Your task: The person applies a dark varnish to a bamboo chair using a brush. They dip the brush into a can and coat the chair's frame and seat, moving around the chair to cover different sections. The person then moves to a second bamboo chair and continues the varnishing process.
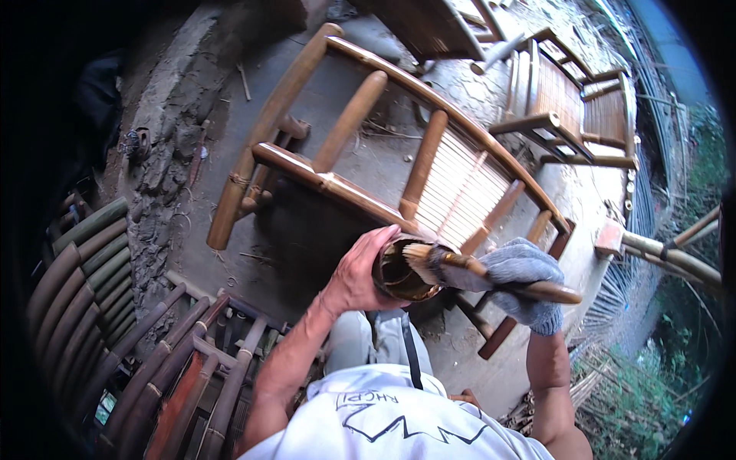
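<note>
My bare left hand (356, 270) is wrapped round the side of a dark, round can (391, 280) in front of my body. In my right hand (525, 280), which wears a grey knit glove, is a wooden-handled paintbrush (460, 266). Its pale bristles lie over the can's mouth; whether they touch the rim I cannot tell. The can's contents are hidden in shadow. Just beyond both hands stands a brown bamboo chair (429, 165), lying tilted, with a glossy frame and a slatted panel that catches bright light.
More bamboo chairs (563, 100) stand at the far right. At the lower left are dark bamboo frames (192, 360) and stacked curved bamboo pieces (88, 268). A rough stone ledge (165, 100) runs along the left. Bamboo poles (675, 257) and green plants (644, 399) are at the right.
</note>
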Tool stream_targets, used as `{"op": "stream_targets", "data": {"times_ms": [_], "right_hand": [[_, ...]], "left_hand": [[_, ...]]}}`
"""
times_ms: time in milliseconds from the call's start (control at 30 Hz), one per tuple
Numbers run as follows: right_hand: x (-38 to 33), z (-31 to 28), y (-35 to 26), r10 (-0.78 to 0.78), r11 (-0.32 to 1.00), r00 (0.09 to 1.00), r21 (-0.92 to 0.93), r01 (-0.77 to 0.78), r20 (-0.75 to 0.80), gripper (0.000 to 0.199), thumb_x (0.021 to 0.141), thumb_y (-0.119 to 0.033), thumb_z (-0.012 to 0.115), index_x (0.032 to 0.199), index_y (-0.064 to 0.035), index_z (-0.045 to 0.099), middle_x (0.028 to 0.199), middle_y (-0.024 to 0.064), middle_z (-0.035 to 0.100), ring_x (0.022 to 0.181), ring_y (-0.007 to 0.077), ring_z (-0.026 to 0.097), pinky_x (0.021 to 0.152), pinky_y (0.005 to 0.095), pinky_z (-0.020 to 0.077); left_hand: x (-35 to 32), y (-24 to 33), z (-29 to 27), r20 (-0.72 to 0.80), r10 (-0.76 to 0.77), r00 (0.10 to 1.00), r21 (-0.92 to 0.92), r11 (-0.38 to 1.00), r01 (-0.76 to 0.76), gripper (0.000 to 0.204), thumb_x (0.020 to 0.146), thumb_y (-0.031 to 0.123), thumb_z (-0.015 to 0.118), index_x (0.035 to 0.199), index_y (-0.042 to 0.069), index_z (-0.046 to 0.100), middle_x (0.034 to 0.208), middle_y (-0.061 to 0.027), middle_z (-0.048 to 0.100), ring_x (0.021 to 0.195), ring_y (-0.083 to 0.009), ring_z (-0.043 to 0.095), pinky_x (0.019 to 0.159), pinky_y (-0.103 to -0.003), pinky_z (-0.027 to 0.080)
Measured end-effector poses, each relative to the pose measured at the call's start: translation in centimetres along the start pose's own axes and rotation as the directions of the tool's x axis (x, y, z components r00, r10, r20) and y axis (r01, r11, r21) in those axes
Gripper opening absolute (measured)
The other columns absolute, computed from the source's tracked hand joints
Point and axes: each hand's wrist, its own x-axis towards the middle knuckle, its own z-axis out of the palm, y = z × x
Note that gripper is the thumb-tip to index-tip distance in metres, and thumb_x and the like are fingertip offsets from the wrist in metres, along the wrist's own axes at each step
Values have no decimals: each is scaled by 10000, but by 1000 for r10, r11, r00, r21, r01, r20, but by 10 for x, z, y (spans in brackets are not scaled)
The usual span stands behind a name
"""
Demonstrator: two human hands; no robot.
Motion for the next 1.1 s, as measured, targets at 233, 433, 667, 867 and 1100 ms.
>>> {"op": "stream_targets", "data": {"times_ms": [233,433,667,867,1100], "right_hand": [[-73,-21,-63,90,820,980,-572,26,175,357,770,-235,825,1101,-246,690,887,-1,669,774,229,620,691,369,468],[-161,-19,-87,117,726,993,-684,-70,23,318,783,-259,813,1071,-232,679,902,0,665,800,231,617,696,374,472],[-232,-9,-112,129,687,990,-714,-133,-60,300,777,-247,813,1046,-213,684,880,0,674,792,228,630,700,372,482],[-259,-15,-146,75,899,955,-394,-190,-288,289,765,-99,784,1037,-88,684,929,73,689,849,227,654,772,359,504],[-328,35,-62,776,506,309,835,217,-551,312,991,-245,499,1197,-44,618,1156,109,681,1101,270,660,929,442,566]], "left_hand": [[17,76,60,255,164,953,-172,978,-122,1021,497,267,950,1360,2,472,1239,-178,603,1142,-348,617,1012,-409,500],[-11,116,110,382,168,909,-264,962,-67,1025,486,233,951,1372,36,475,1234,-145,611,1122,-302,636,1003,-386,508],[-45,140,150,460,213,862,-303,950,-74,1011,505,233,952,1375,43,473,1210,-134,612,1108,-285,638,1000,-372,505],[-69,149,154,471,166,866,-279,960,-33,1007,509,237,959,1367,32,475,1235,-136,594,1127,-276,628,1010,-370,496],[-96,134,138,341,103,934,-245,969,-17,1036,479,237,982,1361,20,483,1303,-148,572,1189,-288,610,1035,-368,485]]}}
